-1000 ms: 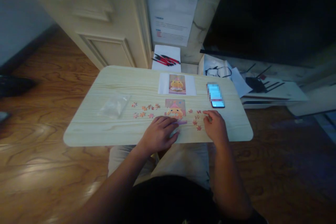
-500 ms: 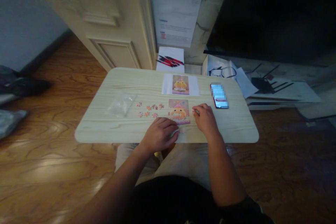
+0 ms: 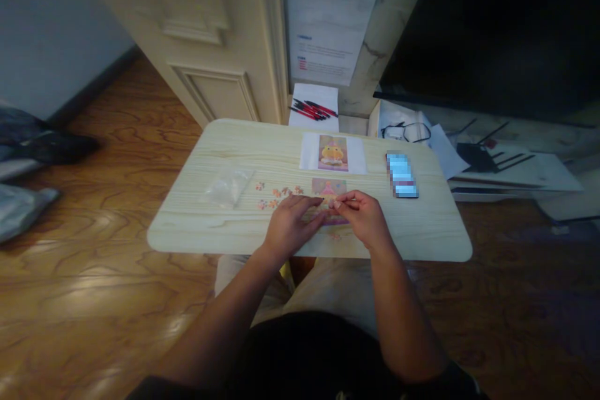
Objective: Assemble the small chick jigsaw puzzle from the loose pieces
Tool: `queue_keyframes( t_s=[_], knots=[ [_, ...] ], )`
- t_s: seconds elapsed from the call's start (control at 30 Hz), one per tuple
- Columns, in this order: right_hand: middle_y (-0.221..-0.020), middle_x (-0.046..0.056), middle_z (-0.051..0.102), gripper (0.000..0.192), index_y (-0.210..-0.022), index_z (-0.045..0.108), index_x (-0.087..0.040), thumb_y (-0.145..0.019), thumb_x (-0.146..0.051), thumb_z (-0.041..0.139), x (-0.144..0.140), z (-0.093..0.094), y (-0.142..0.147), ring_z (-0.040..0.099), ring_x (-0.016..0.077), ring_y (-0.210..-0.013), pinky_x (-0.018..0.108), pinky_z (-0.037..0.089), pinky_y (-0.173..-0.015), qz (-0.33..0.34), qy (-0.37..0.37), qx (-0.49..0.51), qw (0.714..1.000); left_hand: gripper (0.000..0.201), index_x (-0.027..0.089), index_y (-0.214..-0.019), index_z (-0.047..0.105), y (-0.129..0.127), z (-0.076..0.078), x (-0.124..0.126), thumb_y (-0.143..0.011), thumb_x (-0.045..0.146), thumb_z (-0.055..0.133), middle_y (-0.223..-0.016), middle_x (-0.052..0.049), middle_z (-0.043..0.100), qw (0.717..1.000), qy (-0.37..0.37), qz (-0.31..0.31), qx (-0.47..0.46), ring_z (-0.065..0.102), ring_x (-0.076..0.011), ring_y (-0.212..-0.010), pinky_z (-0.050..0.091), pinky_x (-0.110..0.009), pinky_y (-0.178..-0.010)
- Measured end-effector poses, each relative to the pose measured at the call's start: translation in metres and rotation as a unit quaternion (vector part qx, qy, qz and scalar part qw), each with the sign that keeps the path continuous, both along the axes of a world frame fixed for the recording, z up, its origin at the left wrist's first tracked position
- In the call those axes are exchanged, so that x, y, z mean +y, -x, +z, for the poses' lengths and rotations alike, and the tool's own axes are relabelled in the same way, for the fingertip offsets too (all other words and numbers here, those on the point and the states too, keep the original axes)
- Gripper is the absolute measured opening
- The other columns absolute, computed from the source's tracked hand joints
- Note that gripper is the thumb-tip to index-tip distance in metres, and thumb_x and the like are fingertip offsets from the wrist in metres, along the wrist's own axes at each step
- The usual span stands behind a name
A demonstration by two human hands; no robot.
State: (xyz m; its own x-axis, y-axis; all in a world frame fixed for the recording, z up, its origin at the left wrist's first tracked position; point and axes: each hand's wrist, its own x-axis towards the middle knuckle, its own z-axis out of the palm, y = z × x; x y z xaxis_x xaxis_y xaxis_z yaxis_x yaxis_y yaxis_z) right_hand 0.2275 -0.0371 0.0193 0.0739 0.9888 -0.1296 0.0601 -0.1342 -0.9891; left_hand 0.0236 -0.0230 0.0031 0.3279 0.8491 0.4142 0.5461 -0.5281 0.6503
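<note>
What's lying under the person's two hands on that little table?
The left hand and right hand meet over a partly built puzzle with a yellow cartoon figure. Only its top edge shows; the rest is covered. Loose pieces lie to its left.

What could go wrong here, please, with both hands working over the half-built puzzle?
The left hand and right hand cover the partly built puzzle, so a nudge might loosen joined pieces. The loose pieces lie beside the left wrist, where a sweep might scatter them. Dim light could hide mismatches.
</note>
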Motion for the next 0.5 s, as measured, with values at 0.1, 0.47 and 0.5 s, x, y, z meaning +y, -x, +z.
queue_keyframes(
  t_s=[0.1, 0.47, 0.5],
  knots=[
    [-0.087, 0.004, 0.079, 0.026, -0.092, 0.068, -0.023, -0.081, -0.044, 0.079, -0.002, 0.003, 0.005, 0.077, 0.0237, -0.083, 0.038, 0.062, -0.079, 0.013, 0.02, 0.026, 0.999, 0.022, 0.023, -0.112, 0.076, -0.003, 0.0, 0.003, -0.097, 0.037, 0.069, -0.107, -0.007, 0.079, 1.0, 0.001, -0.011, -0.014, 0.073, -0.0223, -0.098, 0.059, -0.04, -0.09],
    [-0.104, 0.008, 0.08, 0.026, -0.102, 0.076, -0.021, -0.087, -0.042, 0.071, -0.004, -0.008, -0.01, 0.074, 0.0237, -0.094, 0.038, 0.059, -0.087, -0.005, -0.03, -0.074, 0.997, 0.026, 0.023, -0.11, 0.08, 0.01, 0.002, 0.02, -0.102, 0.034, 0.057, -0.1, -0.007, 0.081, 0.996, 0.01, -0.003, 0.084, 0.074, -0.022, -0.089, 0.058, -0.035, -0.083],
    [-0.103, 0.008, 0.08, 0.027, -0.102, 0.076, -0.021, -0.087, -0.043, 0.072, -0.005, -0.009, -0.013, 0.074, 0.0237, -0.091, 0.038, 0.059, -0.085, -0.015, -0.031, -0.084, 0.996, 0.026, 0.023, -0.109, 0.08, 0.013, 0.002, 0.024, -0.101, 0.033, 0.058, -0.101, -0.006, 0.081, 0.995, 0.034, 0.0, 0.094, 0.074, -0.0219, -0.089, 0.058, -0.035, -0.083]
  ],
)
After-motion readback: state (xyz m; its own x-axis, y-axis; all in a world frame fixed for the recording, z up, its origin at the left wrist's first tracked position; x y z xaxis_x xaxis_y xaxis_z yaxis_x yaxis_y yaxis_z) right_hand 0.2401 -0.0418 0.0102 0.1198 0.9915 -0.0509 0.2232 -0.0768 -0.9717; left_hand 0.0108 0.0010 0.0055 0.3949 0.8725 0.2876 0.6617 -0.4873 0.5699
